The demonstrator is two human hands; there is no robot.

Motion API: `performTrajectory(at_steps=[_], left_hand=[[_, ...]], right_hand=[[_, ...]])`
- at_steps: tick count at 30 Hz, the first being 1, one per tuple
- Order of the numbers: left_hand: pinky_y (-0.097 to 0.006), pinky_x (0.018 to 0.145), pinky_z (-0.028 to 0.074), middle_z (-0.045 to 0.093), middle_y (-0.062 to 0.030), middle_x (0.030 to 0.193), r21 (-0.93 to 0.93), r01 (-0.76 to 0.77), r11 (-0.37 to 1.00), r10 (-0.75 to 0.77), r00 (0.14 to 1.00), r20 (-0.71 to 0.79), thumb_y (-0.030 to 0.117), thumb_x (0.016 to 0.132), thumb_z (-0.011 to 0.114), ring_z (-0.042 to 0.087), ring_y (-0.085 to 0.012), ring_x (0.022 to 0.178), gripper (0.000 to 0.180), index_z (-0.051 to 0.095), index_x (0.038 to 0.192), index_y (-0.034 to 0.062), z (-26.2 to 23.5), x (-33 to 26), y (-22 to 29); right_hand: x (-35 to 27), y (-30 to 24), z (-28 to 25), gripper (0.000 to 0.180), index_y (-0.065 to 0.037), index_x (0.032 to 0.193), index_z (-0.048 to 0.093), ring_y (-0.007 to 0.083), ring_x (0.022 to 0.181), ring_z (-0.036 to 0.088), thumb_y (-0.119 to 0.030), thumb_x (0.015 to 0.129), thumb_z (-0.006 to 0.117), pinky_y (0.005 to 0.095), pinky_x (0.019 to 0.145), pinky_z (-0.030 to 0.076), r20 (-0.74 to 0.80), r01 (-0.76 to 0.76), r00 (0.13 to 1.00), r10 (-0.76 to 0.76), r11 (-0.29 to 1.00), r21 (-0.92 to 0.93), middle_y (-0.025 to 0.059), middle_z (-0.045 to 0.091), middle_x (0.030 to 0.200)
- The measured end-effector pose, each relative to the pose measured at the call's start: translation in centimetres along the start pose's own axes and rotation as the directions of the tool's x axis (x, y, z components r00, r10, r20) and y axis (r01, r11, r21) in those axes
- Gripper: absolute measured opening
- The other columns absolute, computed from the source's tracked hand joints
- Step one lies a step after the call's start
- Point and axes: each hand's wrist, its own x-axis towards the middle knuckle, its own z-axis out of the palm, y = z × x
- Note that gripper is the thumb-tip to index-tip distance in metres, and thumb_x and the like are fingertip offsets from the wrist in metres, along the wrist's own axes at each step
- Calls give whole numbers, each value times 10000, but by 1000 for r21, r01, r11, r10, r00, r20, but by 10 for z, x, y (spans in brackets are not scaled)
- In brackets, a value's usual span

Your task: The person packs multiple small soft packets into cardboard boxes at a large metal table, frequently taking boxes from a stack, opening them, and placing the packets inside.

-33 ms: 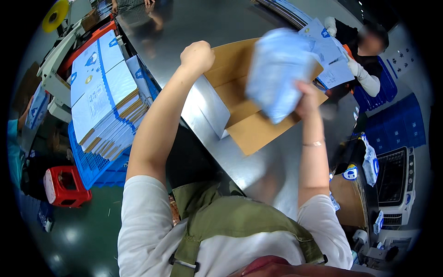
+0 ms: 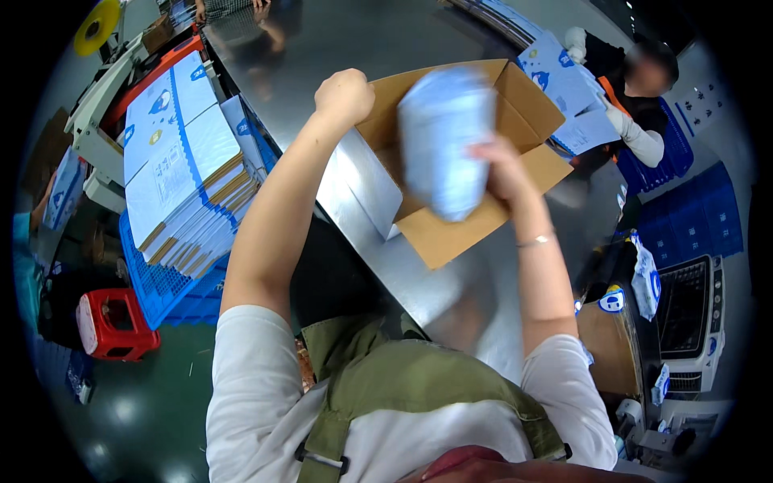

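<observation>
A pale blue soft pack [image 2: 447, 141], blurred in motion, hangs over the mouth of an open brown cardboard box [image 2: 451, 233] on a steel table [image 2: 354, 40]. The right hand [image 2: 499, 165] is wrapped around the pack's right edge, fingers closed on its film, and carries it just above the box's interior. The left hand [image 2: 345, 95] is curled into a fist at the box's far left rim, seemingly gripping a flap; what lies inside the fist cannot be made out.

The pack looks light and yielding, its wrapper probably smooth and a little slippery, its body likely to sag or crumple under a pinch. A broad grasp across its side, as the right hand has it, appears the safest hold; nothing about it suggests it would break.

To the left of the table, a stack of flattened white-and-blue cartons [image 2: 181, 177] rests in a blue crate [image 2: 161, 282], with a red stool [image 2: 113, 322] on the green floor near it. Across the table, a co-worker in a black top with white sleeves [image 2: 636, 137] handles printed cartons [image 2: 560, 76]. Blue crates [image 2: 700, 217] stand to the right, and a yellow tape roll [image 2: 95, 26] sits at upper left.
</observation>
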Motion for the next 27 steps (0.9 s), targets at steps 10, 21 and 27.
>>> performTrajectory(at_steps=[10, 21, 27], left_hand=[[-449, 817, 532, 676, -220, 989, 366, -136, 921, 99, 988, 118, 109, 801, 538, 653, -364, 967, 217, 695, 908, 5, -22, 23, -10], [-475, 966, 425, 613, -164, 1123, -223, -910, 349, 878, 400, -263, 190, 750, 711, 561, -348, 1097, 347, 629, 1054, 45, 38, -131, 129], [-537, 1146, 153, 374, -211, 1442, -177, -656, 734, 674, 671, 309, 354, 821, 673, 272, -369, 1384, 615, 475, 1310, 38, 201, -189, 136]], right_hand=[[-113, 50, -15, 453, -43, 1204, 580, 366, 1250, 472, -104, 764, 671, 473, 1088, 323, -142, 169, 613, -777, 305, -937, 158, 581, 1248], [-208, 183, -91, 649, -50, 1329, 473, 394, 1388, 262, -356, 787, 656, 552, 1122, 204, -709, -666, 595, -379, 260, -699, 236, 346, 1456], [-245, 135, -151, 613, -72, 1263, 533, 380, 1358, 336, -162, 692, 739, 530, 1122, 236, -596, -560, 578, -557, 260, -786, 184, 432, 1408]])
